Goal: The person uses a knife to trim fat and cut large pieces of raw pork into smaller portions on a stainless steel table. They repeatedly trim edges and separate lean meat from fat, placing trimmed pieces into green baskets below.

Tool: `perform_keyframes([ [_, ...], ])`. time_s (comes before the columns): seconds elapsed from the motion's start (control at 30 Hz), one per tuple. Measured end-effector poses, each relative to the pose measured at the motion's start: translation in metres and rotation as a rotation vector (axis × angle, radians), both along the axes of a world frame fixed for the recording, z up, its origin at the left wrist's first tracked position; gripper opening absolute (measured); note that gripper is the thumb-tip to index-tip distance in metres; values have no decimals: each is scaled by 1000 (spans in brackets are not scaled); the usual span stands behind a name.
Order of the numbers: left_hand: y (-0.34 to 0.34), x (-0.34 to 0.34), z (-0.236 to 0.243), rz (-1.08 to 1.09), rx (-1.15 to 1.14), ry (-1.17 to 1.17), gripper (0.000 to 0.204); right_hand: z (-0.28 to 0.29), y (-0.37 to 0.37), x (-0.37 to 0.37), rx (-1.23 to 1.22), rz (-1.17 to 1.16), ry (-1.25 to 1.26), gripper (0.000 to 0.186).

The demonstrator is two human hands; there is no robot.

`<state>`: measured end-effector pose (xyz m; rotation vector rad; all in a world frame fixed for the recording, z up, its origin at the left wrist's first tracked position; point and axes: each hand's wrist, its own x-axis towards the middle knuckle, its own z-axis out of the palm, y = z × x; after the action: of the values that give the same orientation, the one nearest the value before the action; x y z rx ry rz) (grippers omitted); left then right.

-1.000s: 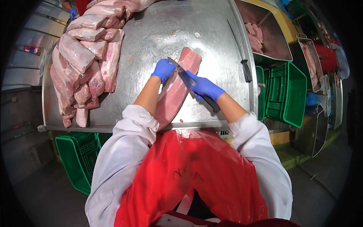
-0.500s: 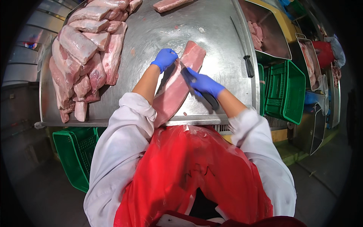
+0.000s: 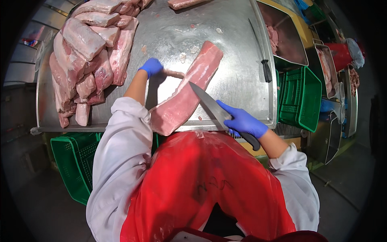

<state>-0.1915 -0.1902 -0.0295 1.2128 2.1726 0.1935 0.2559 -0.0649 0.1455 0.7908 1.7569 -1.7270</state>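
Note:
A long pink slab of pork loin lies slantwise on the steel table, its near end close to the front edge. My left hand, in a blue glove, is closed on a thin strip of trimmed meat. The strip stretches right to the loin's left side, where its far end still touches. My right hand, also gloved, grips the black handle of a knife. The blade points up and left, its tip over the middle of the loin.
A heap of pork pieces covers the table's left. Another knife lies along the right edge, beside a metal bin holding meat. Green crates stand right, another green crate lower left. A red-clad person is far right.
My left hand has moved left, drawing the strip out from the loin. My right hand has pulled the knife back, right and toward me.

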Motion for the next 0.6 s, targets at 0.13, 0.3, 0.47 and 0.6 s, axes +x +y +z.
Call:
perform_keyframes([
  [0.13,3,80,17,-103,368,16,76,-26,24,-16,296,-282,145,76],
  [0.3,15,109,29,-148,113,91,44,-89,26,-124,181,-390,252,75],
  [0.47,14,114,56,-321,288,262,23,-135,22,-150,430,21,280,75],
  [0.6,24,122,81,-385,294,347,15,-62,5,-91,319,101,118,73],
])
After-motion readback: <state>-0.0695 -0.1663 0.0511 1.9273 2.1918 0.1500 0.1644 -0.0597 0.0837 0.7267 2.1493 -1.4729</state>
